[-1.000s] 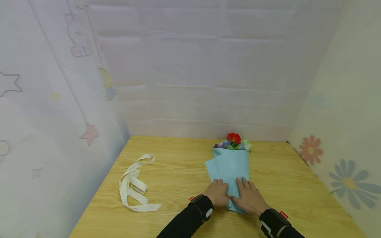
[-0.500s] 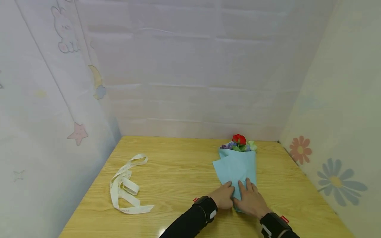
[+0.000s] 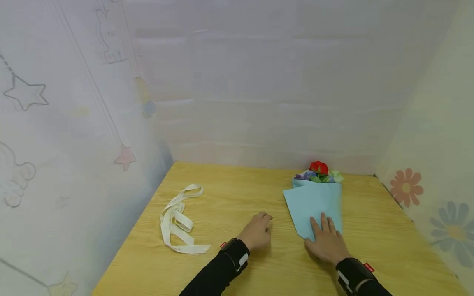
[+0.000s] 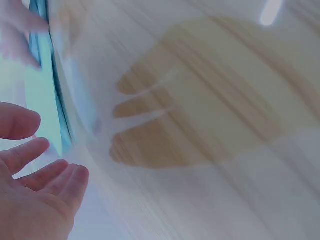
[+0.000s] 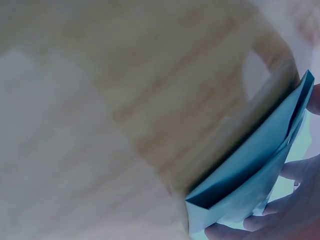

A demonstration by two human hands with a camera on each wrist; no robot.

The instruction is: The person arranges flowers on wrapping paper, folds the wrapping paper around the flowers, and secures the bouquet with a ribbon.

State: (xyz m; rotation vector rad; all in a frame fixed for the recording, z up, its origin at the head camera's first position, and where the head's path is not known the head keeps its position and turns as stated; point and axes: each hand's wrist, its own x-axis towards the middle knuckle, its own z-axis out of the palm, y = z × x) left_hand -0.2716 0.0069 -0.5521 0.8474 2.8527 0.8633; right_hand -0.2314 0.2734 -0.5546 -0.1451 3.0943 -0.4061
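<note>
A bouquet lies on the table, wrapped in light blue paper (image 3: 314, 201). From its far end show a red rose (image 3: 319, 167), purple-blue blossoms and pale green ones. My right hand (image 3: 327, 243) rests on the lower part of the wrapping with its fingers spread. Up close in the right wrist view, the folded paper edge (image 5: 250, 155) lies under that hand. Left of the bouquet, my left hand (image 3: 257, 232) is apart from the paper and holds nothing. Its fingers (image 4: 42, 175) are loosely bent in the left wrist view.
A cream ribbon (image 3: 177, 226) with printed lettering lies in loose loops on the left of the wooden table (image 3: 222, 193). A pale back wall (image 3: 259, 82) and decorated side walls border the table.
My left hand has come off the wrapping and moved left. My right hand stays on the paper, its fingers still spread. The head view has shifted.
</note>
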